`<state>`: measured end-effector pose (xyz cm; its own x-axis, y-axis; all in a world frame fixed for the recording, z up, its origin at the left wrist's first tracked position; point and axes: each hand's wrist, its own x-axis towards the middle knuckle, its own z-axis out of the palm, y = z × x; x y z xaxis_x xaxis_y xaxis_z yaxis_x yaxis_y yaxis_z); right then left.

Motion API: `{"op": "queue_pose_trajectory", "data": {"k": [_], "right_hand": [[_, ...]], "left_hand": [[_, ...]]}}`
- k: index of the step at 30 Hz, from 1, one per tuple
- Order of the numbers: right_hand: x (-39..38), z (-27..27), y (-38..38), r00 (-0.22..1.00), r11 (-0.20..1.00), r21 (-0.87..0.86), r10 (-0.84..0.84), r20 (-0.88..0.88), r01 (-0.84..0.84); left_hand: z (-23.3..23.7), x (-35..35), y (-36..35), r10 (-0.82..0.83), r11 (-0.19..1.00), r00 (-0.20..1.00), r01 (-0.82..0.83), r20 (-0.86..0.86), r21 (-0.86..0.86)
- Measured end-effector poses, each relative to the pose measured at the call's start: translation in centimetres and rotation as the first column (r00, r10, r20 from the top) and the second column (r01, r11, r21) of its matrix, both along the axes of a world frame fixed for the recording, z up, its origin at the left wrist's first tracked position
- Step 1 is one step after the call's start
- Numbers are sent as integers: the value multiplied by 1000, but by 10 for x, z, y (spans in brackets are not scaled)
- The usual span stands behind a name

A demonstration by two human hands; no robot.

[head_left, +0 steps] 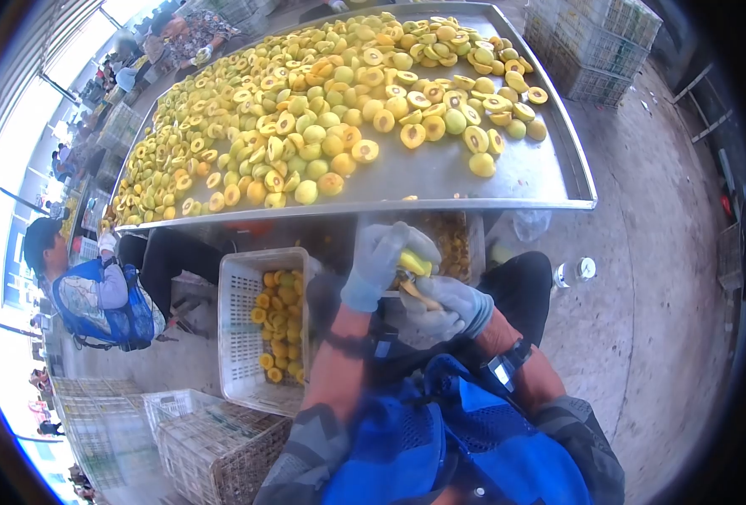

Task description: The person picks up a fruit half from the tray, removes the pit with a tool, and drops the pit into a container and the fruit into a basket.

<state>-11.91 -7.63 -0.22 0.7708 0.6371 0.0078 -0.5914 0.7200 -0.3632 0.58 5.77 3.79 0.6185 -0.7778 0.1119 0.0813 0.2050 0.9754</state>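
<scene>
My left hand (381, 259), in a pale work glove, is closed around a yellow-green peach half (413, 263) just below the table's front edge. Close beneath it, my right hand (455, 308), also gloved, grips a small tool with a tan handle (420, 295). The tool's dark head reaches the underside of the fruit; its exact shape is hard to make out. Beyond my hands, a heap of cut peaches (306, 126), many with brown pits showing, covers much of the metal table (541, 172).
Left of my legs stands a white crate (234, 328) with yellow halves inside. Another container of fruit pieces (455, 244) sits under the table. A co-worker (108, 286) sits at left. Stacked crates (596, 42) stand at back right; a white jar (575, 271) is on the floor.
</scene>
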Motion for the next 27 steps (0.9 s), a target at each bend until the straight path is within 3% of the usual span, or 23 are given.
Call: {"op": "queue_pose_trajectory", "data": {"k": [1,4,6,8,9,10,12,13,14,15,16,17,18,21,22,24,26,27], "right_hand": [[0,-3,1,999,995,97,36,1,-36],[-2,-2,2,1000,1000,1,1,3,-1],[-3,10,6,989,968,-218,-138,-45,125],[-1,8,5,985,962,-224,-168,-32,157],[2,-7,2,992,985,-119,-126,-5,125],[6,-15,-1,996,996,-15,-87,28,88],[11,-20,-7,998,998,15,-62,-10,62],[15,-20,-10,998,998,30,-47,-28,48],[21,-19,-13,985,992,-75,-113,-128,104],[27,-18,-15,958,972,-181,-186,-220,147],[30,-17,-16,916,940,-289,-268,-299,181],[34,-34,-26,945,983,-144,-148,-293,110],[37,-32,-29,943,969,-204,-194,-271,141],[35,-36,-28,916,925,-317,-298,-267,208],[35,-46,-30,900,918,-321,-327,-289,231],[33,-61,-32,869,912,-312,-367,-332,266],[29,-73,-31,841,911,-291,-391,-374,294],[26,-73,-29,842,886,-347,-422,-335,306]], "left_hand": [[-1,-1,-1,-15,999,1000,14,-13,-53],[-8,-6,-6,-27,980,999,18,-44,-198],[-22,-6,-10,5,962,998,-22,-63,-273],[-34,-6,-17,111,971,965,-156,-237,-183],[-35,-5,-18,193,962,953,-231,-235,-144],[-36,-5,-19,274,947,934,-303,-230,-103],[-36,-4,-18,473,877,880,-475,-45,-73],[-43,3,-16,547,819,779,-574,-307,2],[-47,11,-6,663,663,636,-744,395,85],[-52,20,1,721,586,573,-804,390,96],[-48,33,6,818,576,571,-811,-72,106],[-42,46,14,808,517,436,-847,-396,121],[-40,56,29,809,453,346,-882,-476,128],[-40,72,89,853,430,364,-896,-373,110],[-47,76,113,906,368,345,-928,-246,54],[-77,94,180,967,240,250,-959,54,153],[-95,101,235,895,91,228,-934,383,345],[-104,105,259,781,28,209,-953,589,301]]}}
